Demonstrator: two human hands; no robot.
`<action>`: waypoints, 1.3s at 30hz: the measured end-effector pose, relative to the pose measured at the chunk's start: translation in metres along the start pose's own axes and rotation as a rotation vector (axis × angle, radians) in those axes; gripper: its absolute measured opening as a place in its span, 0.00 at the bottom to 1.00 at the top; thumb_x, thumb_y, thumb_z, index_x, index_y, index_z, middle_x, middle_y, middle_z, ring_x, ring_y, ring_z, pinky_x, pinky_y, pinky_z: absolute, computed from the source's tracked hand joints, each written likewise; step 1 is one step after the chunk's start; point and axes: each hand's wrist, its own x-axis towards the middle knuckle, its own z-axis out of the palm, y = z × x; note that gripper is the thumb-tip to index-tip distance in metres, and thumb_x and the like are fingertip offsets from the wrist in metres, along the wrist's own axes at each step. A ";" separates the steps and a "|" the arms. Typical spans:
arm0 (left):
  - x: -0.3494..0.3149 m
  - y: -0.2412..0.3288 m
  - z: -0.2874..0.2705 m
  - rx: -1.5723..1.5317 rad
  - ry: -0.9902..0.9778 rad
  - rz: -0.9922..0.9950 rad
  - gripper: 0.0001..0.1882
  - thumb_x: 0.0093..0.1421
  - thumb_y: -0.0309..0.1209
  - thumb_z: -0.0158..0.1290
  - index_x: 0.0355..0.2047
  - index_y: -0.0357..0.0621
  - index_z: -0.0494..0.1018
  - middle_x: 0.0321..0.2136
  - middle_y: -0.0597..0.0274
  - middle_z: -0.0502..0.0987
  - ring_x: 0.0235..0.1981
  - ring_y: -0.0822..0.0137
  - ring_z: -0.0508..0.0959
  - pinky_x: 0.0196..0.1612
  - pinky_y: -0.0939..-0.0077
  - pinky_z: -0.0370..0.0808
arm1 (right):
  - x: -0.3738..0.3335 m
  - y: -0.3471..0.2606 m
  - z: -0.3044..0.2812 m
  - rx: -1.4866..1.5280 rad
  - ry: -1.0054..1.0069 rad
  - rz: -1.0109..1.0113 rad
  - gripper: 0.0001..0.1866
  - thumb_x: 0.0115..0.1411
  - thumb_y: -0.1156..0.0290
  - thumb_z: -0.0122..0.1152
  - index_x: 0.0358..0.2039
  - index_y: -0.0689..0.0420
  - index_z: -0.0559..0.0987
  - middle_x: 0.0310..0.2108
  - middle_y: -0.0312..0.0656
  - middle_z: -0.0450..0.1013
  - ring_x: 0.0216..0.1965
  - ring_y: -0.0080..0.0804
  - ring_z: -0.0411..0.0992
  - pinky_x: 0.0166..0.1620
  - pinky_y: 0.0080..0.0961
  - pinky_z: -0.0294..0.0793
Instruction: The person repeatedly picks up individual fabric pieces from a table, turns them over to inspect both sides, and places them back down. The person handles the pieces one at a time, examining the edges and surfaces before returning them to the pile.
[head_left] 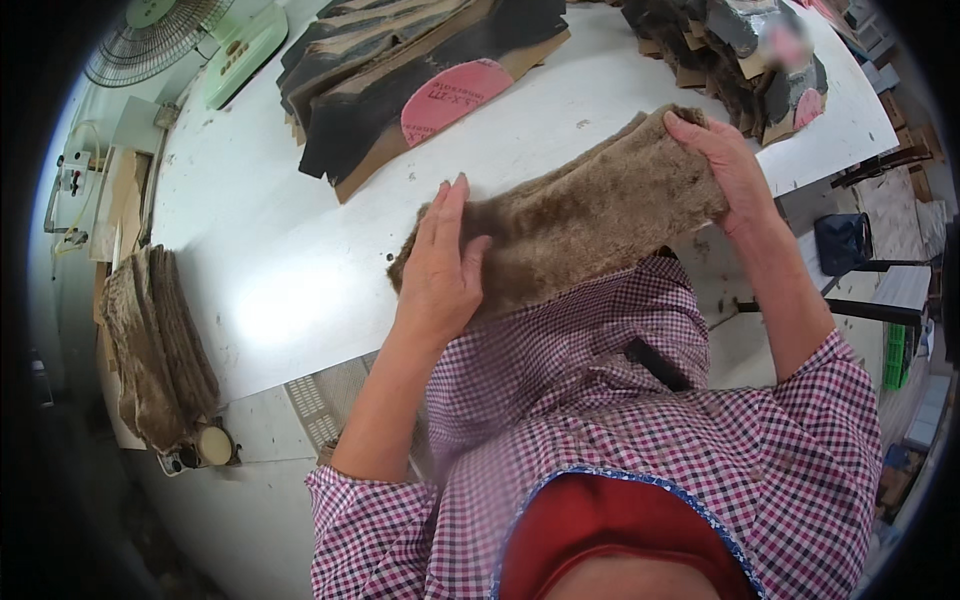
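A folded piece of brown plush fur [590, 210] is stretched between my hands, over the near edge of the white table. My right hand [735, 175] grips its right end, thumb on top and the other fingers mostly hidden beneath. Against the left end rests my left hand [437, 262], its fingers straight and its thumb apart. The pile faces up, and a second layer shows along the far edge.
Dark-backed fur pieces with a pink patch [455, 97] are stacked on the white table [270, 300]. Another such pile [700, 50] lies at the far right. Brown fur pieces [160, 345] hang over the left edge. A green fan [155, 35] stands at the far left.
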 end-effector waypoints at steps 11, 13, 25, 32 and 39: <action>0.005 0.006 -0.007 0.182 -0.270 0.282 0.32 0.60 0.35 0.54 0.65 0.57 0.61 0.66 0.65 0.60 0.69 0.53 0.53 0.70 0.51 0.50 | 0.010 0.039 -0.052 -1.072 0.106 -0.342 0.15 0.58 0.64 0.63 0.30 0.66 0.78 0.22 0.47 0.73 0.24 0.32 0.69 0.31 0.28 0.69; 0.005 0.014 -0.007 0.305 -0.333 0.278 0.29 0.64 0.35 0.47 0.66 0.57 0.59 0.67 0.65 0.58 0.69 0.55 0.52 0.71 0.52 0.45 | 0.011 0.040 -0.049 -1.066 0.122 -0.374 0.15 0.58 0.63 0.63 0.31 0.65 0.77 0.23 0.48 0.74 0.24 0.35 0.71 0.32 0.30 0.70; 0.006 0.023 -0.010 0.396 -0.428 0.276 0.27 0.66 0.36 0.41 0.66 0.55 0.59 0.67 0.64 0.58 0.70 0.55 0.51 0.71 0.51 0.38 | 0.025 0.056 -0.058 -1.265 0.151 -0.825 0.09 0.62 0.71 0.54 0.26 0.59 0.69 0.21 0.48 0.71 0.25 0.53 0.72 0.29 0.43 0.69; 0.016 0.037 -0.001 0.214 -0.460 0.370 0.30 0.64 0.37 0.46 0.66 0.47 0.56 0.66 0.54 0.58 0.68 0.53 0.54 0.71 0.52 0.44 | 0.027 0.061 -0.060 -1.308 0.179 -0.731 0.08 0.63 0.69 0.53 0.30 0.59 0.69 0.25 0.48 0.73 0.28 0.51 0.73 0.32 0.41 0.71; 0.057 0.079 0.074 0.084 -0.393 0.524 0.31 0.61 0.33 0.52 0.62 0.36 0.58 0.61 0.47 0.63 0.64 0.51 0.61 0.67 0.59 0.57 | 0.030 0.065 -0.063 -1.290 0.190 -0.724 0.05 0.63 0.72 0.54 0.37 0.57 0.69 0.27 0.46 0.75 0.29 0.48 0.75 0.32 0.39 0.73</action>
